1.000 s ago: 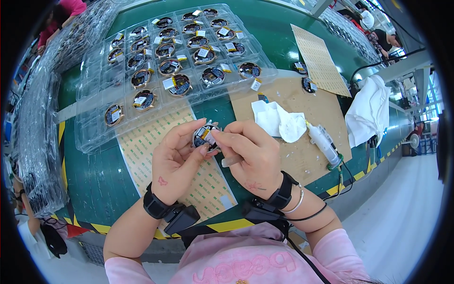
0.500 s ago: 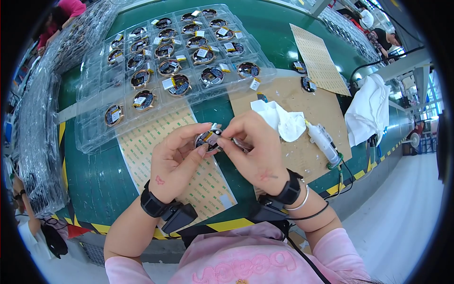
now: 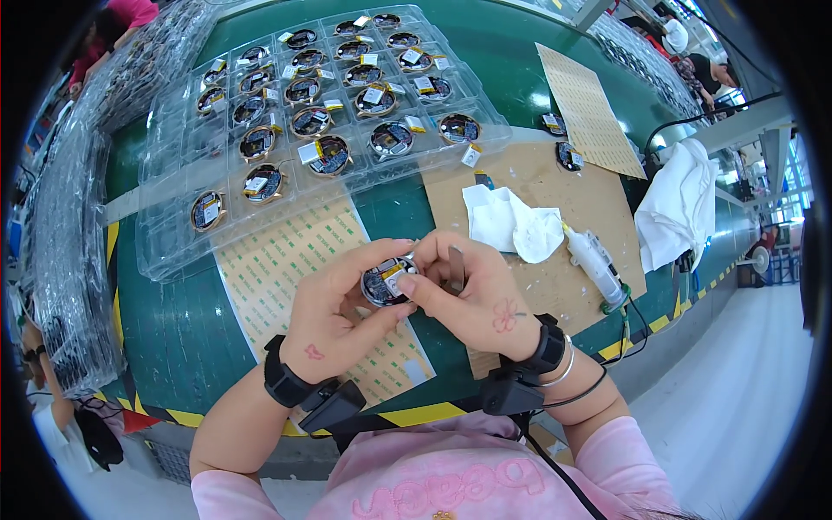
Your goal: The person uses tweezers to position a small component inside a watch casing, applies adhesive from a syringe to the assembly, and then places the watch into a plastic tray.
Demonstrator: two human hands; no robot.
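My left hand [image 3: 334, 316] is closed around the rim of a round watch case [image 3: 378, 284], whose open back shows a dark circuit board. Over the board sits a small silver battery [image 3: 394, 272] with a yellow edge. My right hand [image 3: 472, 299] pinches the near side of the case, its thumb pressed on the battery. Tucked in the curled right fingers is a flat metal tool [image 3: 456, 267], perhaps tweezers; its other end is hidden. Beneath both hands lies a sheet of adhesive pieces [image 3: 290, 269] on the green table.
A clear plastic tray [image 3: 173, 247] with several open watch cases [image 3: 329, 156] fills the far left. On brown cardboard [image 3: 529, 295] at right lie a white cloth [image 3: 511, 224], a corded white tool [image 3: 596, 267] and loose round parts [image 3: 568, 157]. Another adhesive sheet [image 3: 589, 113] lies beyond.
Both hands have shifted slightly nearer and to the right with the watch case, which now faces up more. My right thumb has come down onto the battery, and the metal tool shows more upright.
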